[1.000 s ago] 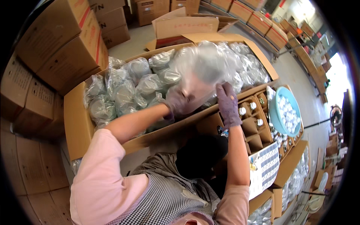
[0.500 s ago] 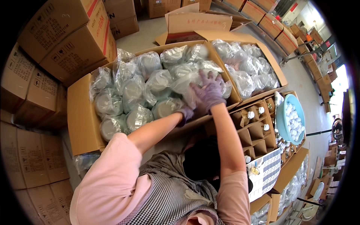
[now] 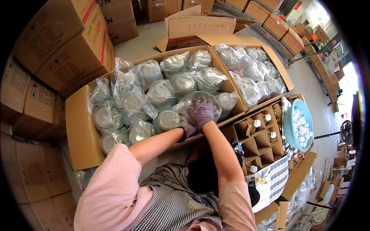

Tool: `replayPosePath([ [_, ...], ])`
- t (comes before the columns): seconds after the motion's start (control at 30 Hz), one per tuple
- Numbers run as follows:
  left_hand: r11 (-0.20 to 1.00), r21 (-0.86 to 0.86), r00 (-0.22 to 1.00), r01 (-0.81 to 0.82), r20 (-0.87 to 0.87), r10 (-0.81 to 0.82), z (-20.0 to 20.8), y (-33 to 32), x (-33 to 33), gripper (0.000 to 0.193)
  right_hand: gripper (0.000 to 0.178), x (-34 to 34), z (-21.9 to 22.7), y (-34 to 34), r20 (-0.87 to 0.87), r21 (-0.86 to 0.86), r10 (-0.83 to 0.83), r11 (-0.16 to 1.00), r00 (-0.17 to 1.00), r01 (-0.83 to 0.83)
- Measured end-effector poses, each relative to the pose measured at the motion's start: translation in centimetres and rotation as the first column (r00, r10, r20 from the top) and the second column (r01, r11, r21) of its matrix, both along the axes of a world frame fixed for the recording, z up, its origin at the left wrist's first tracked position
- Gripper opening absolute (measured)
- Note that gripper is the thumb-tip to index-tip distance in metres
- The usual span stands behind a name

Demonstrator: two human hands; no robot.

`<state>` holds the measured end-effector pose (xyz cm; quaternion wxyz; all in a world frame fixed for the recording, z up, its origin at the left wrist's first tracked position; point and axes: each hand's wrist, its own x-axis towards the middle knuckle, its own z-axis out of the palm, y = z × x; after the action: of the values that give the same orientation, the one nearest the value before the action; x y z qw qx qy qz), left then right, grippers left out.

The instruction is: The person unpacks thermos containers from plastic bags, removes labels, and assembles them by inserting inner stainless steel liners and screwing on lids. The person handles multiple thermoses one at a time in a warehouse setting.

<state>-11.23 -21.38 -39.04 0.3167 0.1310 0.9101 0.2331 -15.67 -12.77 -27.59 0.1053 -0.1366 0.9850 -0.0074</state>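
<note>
My hands wear purple gloves and are close together at the near edge of a large open carton [image 3: 83,127]. That carton holds several round glass jars [image 3: 169,120], each wrapped in a clear plastic bag. My right hand [image 3: 202,113] lies over a bagged jar [image 3: 189,101] in the near right part of the carton, its fingers bent into the plastic. Just left of it, by the carton's near wall, is my left hand [image 3: 187,130]; its fingers are mostly hidden behind my right hand and the plastic.
Another open carton [image 3: 287,79] of bagged jars adjoins on the right. Nearer stands a divided box [image 3: 252,148] with several white-capped bottles. Beside it sits a light blue basin [image 3: 287,123] of white caps [image 3: 301,127]. Stacked closed cartons [image 3: 73,54] rise on the left.
My right hand has come nearer and left, its spread fingers now bent over the bagged jar. The loose plastic under it has settled lower. My left hand has shifted slightly nearer.
</note>
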Motion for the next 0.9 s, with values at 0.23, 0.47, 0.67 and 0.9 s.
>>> replayPosePath([
  [0.23,0.934,0.357,0.993,0.000,0.111,-0.042,21.3,-6.9,1.4,0.047,0.076,-0.6,-0.9,0.6,0.284,0.007,-0.008,1.000,0.959,0.006],
  [0.47,0.981,-0.138,0.908,-0.134,-0.415,0.066,8.4,-16.8,-20.2,0.028,0.074,1.3,0.5,-0.7,0.206,-0.003,0.034,0.999,0.978,-0.034],
  [0.67,0.950,-0.206,0.948,0.235,0.264,-0.178,-7.8,-16.7,-26.8,0.027,0.073,1.6,-0.6,0.8,0.185,-0.042,-0.014,0.999,0.983,0.022],
  [0.9,0.932,0.113,0.937,0.345,0.024,-0.349,-12.1,-27.5,-27.5,0.023,0.072,2.1,0.1,-0.3,0.073,-0.130,0.074,0.989,0.995,-0.064],
])
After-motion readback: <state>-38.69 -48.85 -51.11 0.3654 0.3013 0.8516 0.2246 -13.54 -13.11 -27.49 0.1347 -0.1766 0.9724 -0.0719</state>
